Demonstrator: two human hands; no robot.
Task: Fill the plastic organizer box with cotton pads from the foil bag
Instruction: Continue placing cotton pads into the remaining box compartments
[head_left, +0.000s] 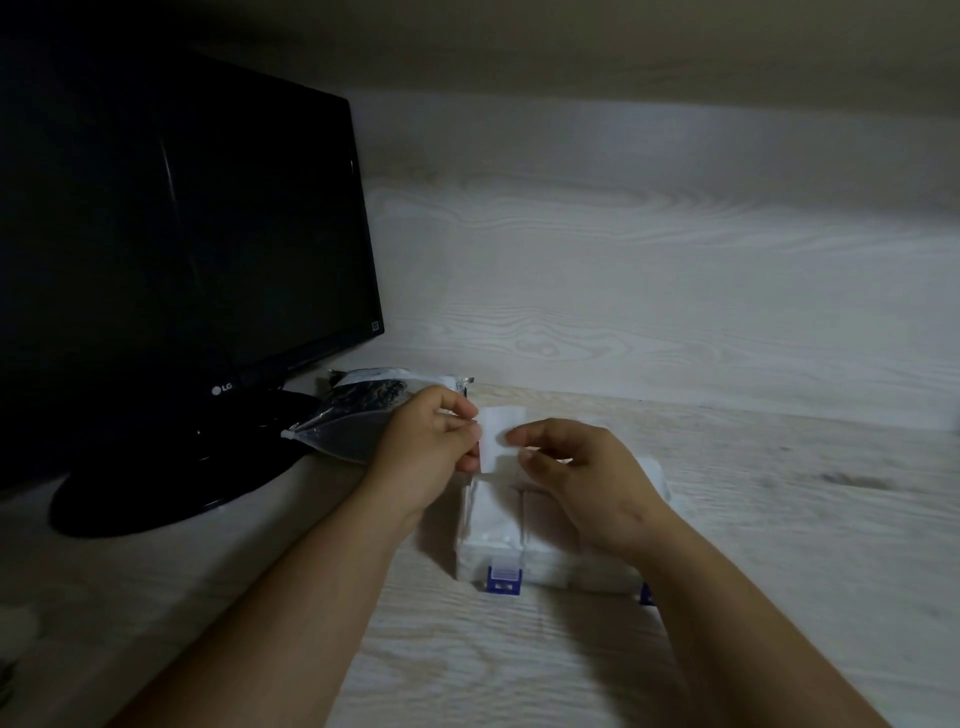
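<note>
We pinch a white square cotton pad (502, 432) between our left hand (431, 441) and right hand (576, 480), one at each side edge, just above the clear plastic organizer box with blue latches (493, 525). The crinkled foil bag (349, 415) lies behind it, near the back edge of the pale wooden desk (779, 519).

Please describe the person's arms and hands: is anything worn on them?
Both forearms are bare to the picture's edge; no sleeve shows. The left hand and the right hand wear no gloves, and no ring, watch or bracelet is visible in the dim light.
</note>
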